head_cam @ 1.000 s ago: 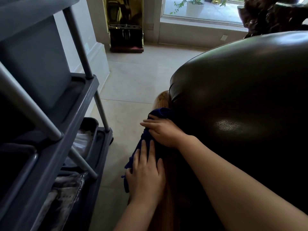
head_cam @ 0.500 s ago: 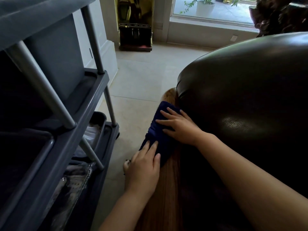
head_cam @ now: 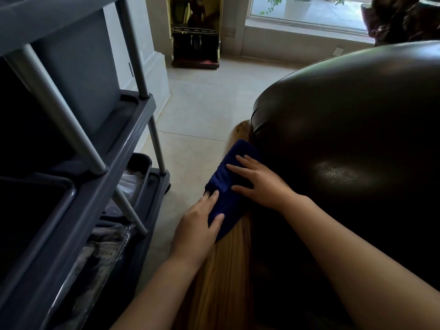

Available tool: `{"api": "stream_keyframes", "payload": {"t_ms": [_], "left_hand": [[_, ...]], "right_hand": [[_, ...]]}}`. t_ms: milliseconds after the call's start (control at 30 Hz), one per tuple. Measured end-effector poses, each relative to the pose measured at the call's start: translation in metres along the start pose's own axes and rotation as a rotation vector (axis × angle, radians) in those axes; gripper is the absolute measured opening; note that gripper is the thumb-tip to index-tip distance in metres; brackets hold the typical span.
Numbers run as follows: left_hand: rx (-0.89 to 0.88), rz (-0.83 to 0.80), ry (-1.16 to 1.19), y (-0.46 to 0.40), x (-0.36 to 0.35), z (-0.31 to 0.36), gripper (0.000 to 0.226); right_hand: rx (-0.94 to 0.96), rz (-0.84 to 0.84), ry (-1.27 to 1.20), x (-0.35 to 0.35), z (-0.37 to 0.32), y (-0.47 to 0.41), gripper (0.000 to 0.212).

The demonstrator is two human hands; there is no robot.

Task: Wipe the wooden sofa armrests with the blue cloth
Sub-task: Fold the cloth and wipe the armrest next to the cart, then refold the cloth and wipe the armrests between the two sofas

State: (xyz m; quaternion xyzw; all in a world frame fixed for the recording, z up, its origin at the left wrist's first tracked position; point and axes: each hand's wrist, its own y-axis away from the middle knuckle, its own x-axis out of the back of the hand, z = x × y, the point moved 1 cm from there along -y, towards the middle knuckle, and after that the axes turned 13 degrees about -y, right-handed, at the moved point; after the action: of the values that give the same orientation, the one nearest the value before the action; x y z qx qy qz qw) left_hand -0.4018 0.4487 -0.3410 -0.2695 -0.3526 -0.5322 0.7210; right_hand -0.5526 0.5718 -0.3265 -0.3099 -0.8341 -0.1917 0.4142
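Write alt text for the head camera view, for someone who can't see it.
Two bare hands press a blue cloth onto a wooden sofa armrest, left hand nearer, right hand farther along. Dark leather upholstery bulges right; a grey cart stands left.

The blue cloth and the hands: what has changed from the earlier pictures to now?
The blue cloth slid forward along the wooden armrest, toward its far end, baring more wood near the person. Both hands stay pressed on it: right hand ahead, left hand behind. The cart stayed put.
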Motion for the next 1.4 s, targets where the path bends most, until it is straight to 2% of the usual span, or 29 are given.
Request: {"api": "stream_keyframes", "payload": {"t_ms": [267, 367, 467, 533, 667, 867, 1167, 1400], "left_hand": [[0.008, 0.045, -0.075, 0.018, 0.017, 0.000, 0.041], [0.027, 0.020, -0.121, 0.034, 0.025, -0.002, 0.039], [0.036, -0.086, -0.157, 0.045, 0.035, -0.003, 0.038], [0.036, -0.149, -0.188, 0.049, 0.048, 0.003, 0.037], [0.002, -0.151, -0.184, 0.048, 0.083, 0.029, 0.036], [-0.161, -0.093, -0.164, 0.057, 0.152, 0.114, 0.035], [-0.359, -0.076, -0.117, 0.119, 0.270, 0.293, 0.027], [-0.549, -0.049, -0.039, 0.172, 0.331, 0.404, 0.025]], "right_hand": [[0.020, 0.109, 0.046, -0.008, -0.028, 0.034, 0.052], [0.001, 0.245, 0.041, -0.029, -0.046, 0.067, 0.042], [-0.130, 0.323, -0.033, -0.045, -0.064, 0.092, 0.033], [-0.232, 0.284, -0.167, -0.040, -0.072, 0.098, 0.028], [-0.373, 0.295, -0.380, -0.010, -0.086, 0.112, 0.019], [-0.412, 0.436, -0.402, 0.079, -0.126, 0.159, 0.015], [-0.396, 0.569, -0.278, 0.263, -0.229, 0.293, 0.013], [-0.358, 0.803, -0.188, 0.353, -0.302, 0.398, 0.008]]}}
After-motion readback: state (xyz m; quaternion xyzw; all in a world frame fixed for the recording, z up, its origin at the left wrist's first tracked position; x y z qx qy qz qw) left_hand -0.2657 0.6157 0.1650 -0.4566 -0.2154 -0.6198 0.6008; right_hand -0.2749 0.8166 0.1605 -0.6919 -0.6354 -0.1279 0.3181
